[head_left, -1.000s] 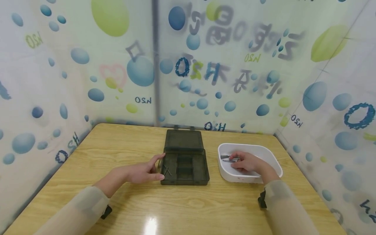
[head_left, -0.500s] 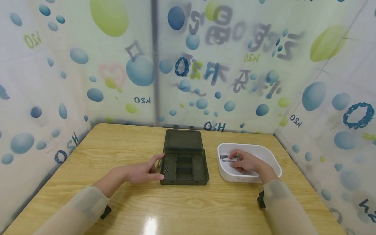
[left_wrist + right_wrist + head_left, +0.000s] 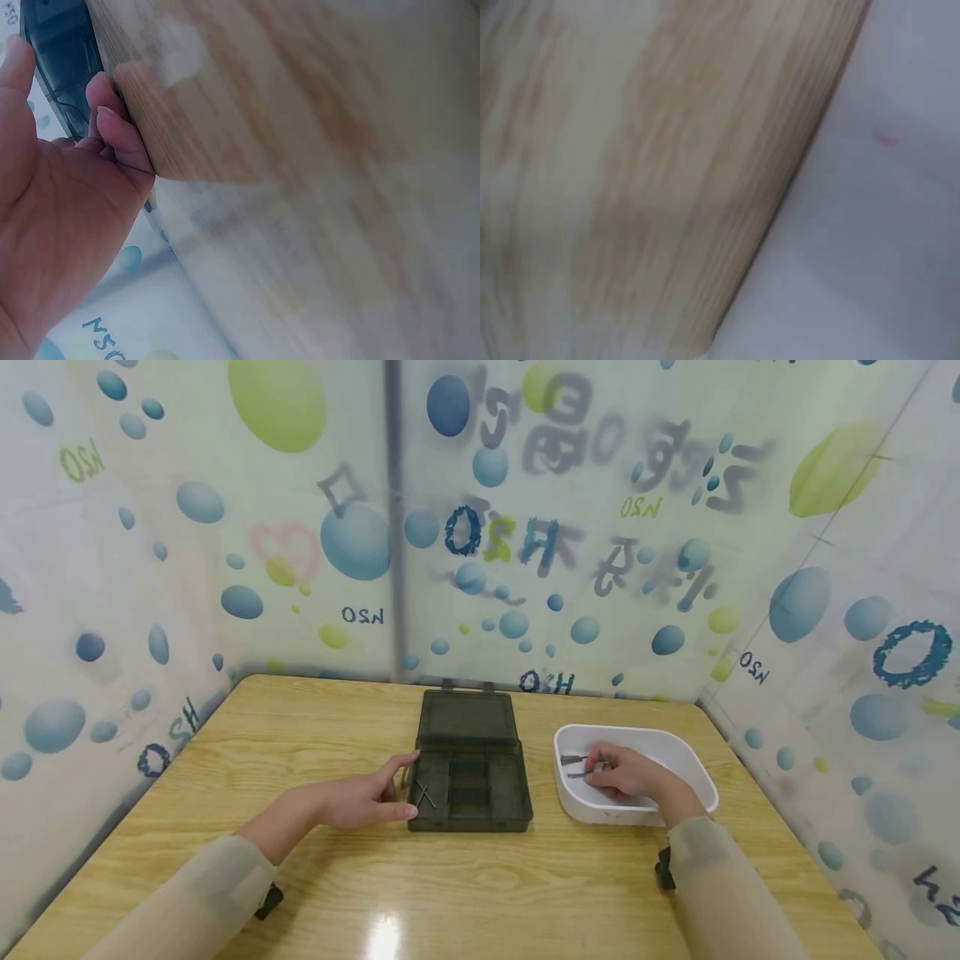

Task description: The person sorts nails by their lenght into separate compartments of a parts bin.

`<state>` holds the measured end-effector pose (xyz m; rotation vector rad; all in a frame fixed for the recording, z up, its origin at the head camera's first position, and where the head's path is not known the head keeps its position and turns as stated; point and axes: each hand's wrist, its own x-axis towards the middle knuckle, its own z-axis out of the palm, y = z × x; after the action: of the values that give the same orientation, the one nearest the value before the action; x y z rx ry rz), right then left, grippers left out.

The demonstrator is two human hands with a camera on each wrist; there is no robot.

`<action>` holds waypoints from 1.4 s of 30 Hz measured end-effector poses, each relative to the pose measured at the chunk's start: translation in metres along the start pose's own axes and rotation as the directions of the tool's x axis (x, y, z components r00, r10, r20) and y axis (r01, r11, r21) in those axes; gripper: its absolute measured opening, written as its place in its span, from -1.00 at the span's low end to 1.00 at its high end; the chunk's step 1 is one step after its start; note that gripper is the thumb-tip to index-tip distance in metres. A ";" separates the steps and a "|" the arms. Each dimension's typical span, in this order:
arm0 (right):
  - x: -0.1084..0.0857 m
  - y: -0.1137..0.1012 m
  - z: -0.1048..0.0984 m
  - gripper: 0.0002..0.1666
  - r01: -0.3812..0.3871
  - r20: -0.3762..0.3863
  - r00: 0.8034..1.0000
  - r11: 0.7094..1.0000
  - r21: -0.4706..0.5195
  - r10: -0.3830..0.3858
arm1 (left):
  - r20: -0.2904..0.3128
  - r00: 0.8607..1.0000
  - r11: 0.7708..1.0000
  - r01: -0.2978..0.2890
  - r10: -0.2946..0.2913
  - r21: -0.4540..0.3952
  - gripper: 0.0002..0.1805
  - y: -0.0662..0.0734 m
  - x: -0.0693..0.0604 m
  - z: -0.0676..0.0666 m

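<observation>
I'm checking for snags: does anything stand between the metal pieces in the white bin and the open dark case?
Only the left wall of the white bin, beside the metal pieces, and the right wall of the dark case. I see nothing else between them; the left hand is at the case's left side.

The head view looks forward and down; close, tilted wrist views share its dark case (image 3: 468, 781), left, and white tub (image 3: 660, 742), right.

Dark translucent plastic case (image 3: 508, 785), smooth plastic tub (image 3: 603, 813), metal pins (image 3: 424, 794), glossy wood-grain table (image 3: 465, 885)
</observation>
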<state>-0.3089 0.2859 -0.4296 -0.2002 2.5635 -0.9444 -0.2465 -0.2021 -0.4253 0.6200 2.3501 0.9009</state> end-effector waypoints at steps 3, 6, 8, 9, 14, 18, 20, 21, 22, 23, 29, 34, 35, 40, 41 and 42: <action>0.000 0.000 0.001 -0.81 -0.001 -0.004 1.000 1.000 -0.007 0.001 | 0.004 1.000 1.000 -0.002 0.002 -0.002 0.12 0.001 0.000 0.000; -0.001 -0.001 0.000 -0.81 0.002 -0.005 1.000 1.000 -0.025 -0.002 | 0.008 1.000 1.000 -0.007 0.007 -0.007 0.12 0.001 0.000 -0.001; -0.001 -0.002 0.000 -0.81 0.003 0.003 1.000 1.000 -0.024 -0.002 | 0.011 1.000 1.000 -0.009 0.009 -0.008 0.13 0.001 0.000 -0.001; -0.001 -0.002 0.000 -0.80 0.005 0.011 1.000 1.000 -0.022 -0.005 | 0.013 1.000 1.000 -0.009 0.009 -0.009 0.13 0.002 0.000 -0.001; -0.001 0.000 -0.002 -0.80 0.035 0.050 0.998 0.999 -0.032 -0.033 | 0.011 1.000 1.000 -0.002 0.002 -0.007 0.13 0.002 -0.001 0.000; 0.001 0.002 -0.002 -0.80 0.040 0.049 0.998 0.998 -0.048 -0.037 | 0.009 1.000 1.000 0.003 -0.003 -0.007 0.12 0.001 -0.001 0.000; 0.001 0.002 -0.001 -0.81 0.028 0.041 0.999 0.999 -0.045 -0.027 | 0.010 1.000 1.000 0.002 -0.002 -0.006 0.12 0.001 -0.001 0.000; 0.001 0.002 -0.001 -0.82 0.028 0.039 0.999 0.999 -0.044 -0.026 | 0.010 1.000 1.000 0.002 -0.002 -0.005 0.12 0.001 -0.001 0.000; 0.001 0.002 0.000 -0.82 0.023 0.034 0.999 0.999 -0.042 -0.022 | 0.009 1.000 1.000 0.002 -0.002 -0.004 0.12 0.001 0.000 0.000; 0.001 0.002 0.001 -0.82 0.024 0.032 0.999 0.999 -0.044 -0.023 | 0.008 1.000 1.000 0.002 -0.002 -0.003 0.12 0.001 0.000 0.000; 0.001 0.000 0.003 -0.83 0.028 0.014 1.000 0.996 -0.087 -0.027 | 0.008 1.000 1.000 0.000 0.000 -0.003 0.12 0.000 0.000 0.000; -0.001 -0.001 0.004 -0.83 0.022 0.007 1.000 0.994 -0.105 -0.021 | 0.011 1.000 1.000 -0.005 0.005 -0.005 0.12 0.000 0.000 0.000; -0.001 -0.001 0.004 -0.83 0.023 0.007 1.000 0.994 -0.106 -0.022 | 0.011 1.000 1.000 -0.005 0.005 -0.003 0.12 0.000 0.000 0.000; -0.001 -0.001 0.004 -0.83 0.036 0.011 0.999 0.993 -0.111 -0.035 | 0.011 1.000 1.000 -0.005 0.005 -0.001 0.12 0.001 0.000 0.000; -0.001 -0.001 0.004 -0.83 0.039 0.011 0.999 0.993 -0.113 -0.038 | 0.011 1.000 1.000 -0.004 0.004 -0.001 0.12 0.001 0.000 0.000; -0.001 -0.001 0.004 -0.83 0.041 0.012 0.999 0.993 -0.112 -0.040 | 0.010 1.000 1.000 -0.003 0.003 -0.001 0.12 0.001 0.000 0.000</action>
<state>-0.3065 0.2832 -0.4312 -0.2890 2.6149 -0.8123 -0.2463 -0.2022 -0.4244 0.6271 2.3403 0.8978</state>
